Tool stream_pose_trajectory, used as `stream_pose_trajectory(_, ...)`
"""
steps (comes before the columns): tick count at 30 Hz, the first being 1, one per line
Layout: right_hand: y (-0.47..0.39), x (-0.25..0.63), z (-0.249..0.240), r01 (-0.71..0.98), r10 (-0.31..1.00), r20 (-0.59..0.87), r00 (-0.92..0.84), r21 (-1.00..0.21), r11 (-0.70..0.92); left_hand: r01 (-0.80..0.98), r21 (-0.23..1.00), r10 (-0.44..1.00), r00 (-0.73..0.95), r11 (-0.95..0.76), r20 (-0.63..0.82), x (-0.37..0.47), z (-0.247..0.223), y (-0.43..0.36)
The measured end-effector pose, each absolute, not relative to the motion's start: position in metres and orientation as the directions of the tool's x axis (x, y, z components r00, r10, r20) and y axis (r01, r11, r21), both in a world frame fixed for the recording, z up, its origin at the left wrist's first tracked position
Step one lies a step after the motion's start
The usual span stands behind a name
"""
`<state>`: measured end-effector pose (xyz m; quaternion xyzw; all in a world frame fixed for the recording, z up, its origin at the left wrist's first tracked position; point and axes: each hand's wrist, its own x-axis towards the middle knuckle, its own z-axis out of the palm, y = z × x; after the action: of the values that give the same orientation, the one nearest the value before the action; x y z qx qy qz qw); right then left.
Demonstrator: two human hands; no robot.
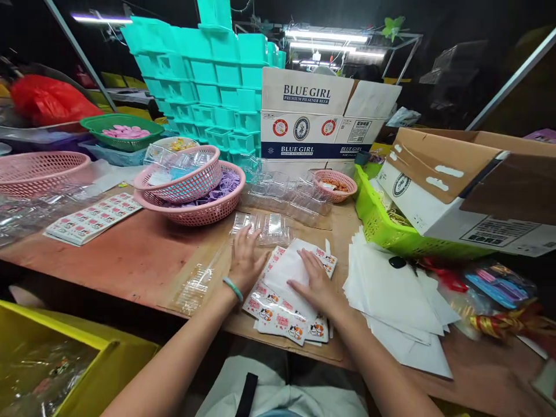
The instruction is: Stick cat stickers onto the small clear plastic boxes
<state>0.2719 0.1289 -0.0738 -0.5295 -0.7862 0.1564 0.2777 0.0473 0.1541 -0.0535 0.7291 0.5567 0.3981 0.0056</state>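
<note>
In front of me lies a small pile of printed sheets [264, 313] with cartoon cats and pink lettering. A blank white sheet [286, 275] rests across them at an angle. My right hand [316, 281] lies on the right part of that white sheet, its fingers stretched out. My left hand [245, 260], a green bangle on its wrist, has its fingers spread at the pile's left edge. Just beyond its fingertips sits a clear plastic tray [275, 227]. Whether the left palm touches the sheets I cannot tell.
Loose white sheets [386, 289] are stacked at right, beside a lime-green basket [377, 229] bearing an open carton [428, 179]. Pink baskets [197, 214] stand at back left, near another printed stack [98, 217]. A BLUE GIRL carton [304, 124] and turquoise bins [204, 72] rise behind. A yellow bin [104, 365] is lower left.
</note>
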Motion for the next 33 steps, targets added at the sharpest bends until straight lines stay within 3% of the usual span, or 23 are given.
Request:
stream_pose_trajectory(7, 0.25, 0.245, -0.042, 0.738, 0.926, 0.108, -0.362, -0.574, 0.356, 0.852, 0.225, 0.866, 0.4, -0.472, 0.301, 0.06, -0.048, 0.207)
stream_pose_trajectory(12, 0.259, 0.244, -0.034, 0.744, 0.913, 0.101, -0.395, -0.548, 0.383, 0.842, 0.183, 0.844, 0.444, -0.508, 0.301, 0.037, -0.054, 0.224)
stream_pose_trajectory(16, 0.243, 0.284, -0.018, 0.795, 0.939, 0.11, -0.325, -0.507, 0.334, 0.868, 0.196, 0.867, 0.384, -0.456, 0.316, 0.039, -0.056, 0.218)
stream_pose_trajectory(20, 0.233, 0.344, -0.014, 0.907, 0.984, 0.046, -0.171, -0.384, 0.175, 0.839, 0.34, 0.883, 0.3, -0.424, 0.362, 0.072, -0.055, 0.193)
stream_pose_trajectory(23, 0.225, 0.371, -0.021, 0.956, 0.998, 0.003, -0.062, -0.287, 0.061, 0.779, 0.495, 0.923, 0.311, -0.384, 0.227, 0.107, -0.054, 0.182)
stream_pose_trajectory(27, 0.202, 0.373, -0.029, 0.973, 0.999, 0.042, -0.035, -0.227, 0.043, 0.75, 0.586, 0.949, 0.284, -0.307, 0.133, 0.14, -0.052, 0.194)
stream_pose_trajectory(30, 0.171, 0.359, -0.033, 0.948, 0.961, 0.258, -0.097, -0.27, 0.168, 0.693, 0.679, 0.967, 0.228, -0.242, 0.112, 0.141, -0.048, 0.201)
stream_pose_trajectory(33, 0.133, 0.34, -0.037, 0.87, 0.833, 0.551, -0.058, -0.381, 0.313, 0.578, 0.796, 0.982, 0.152, -0.177, 0.108, 0.128, -0.041, 0.193)
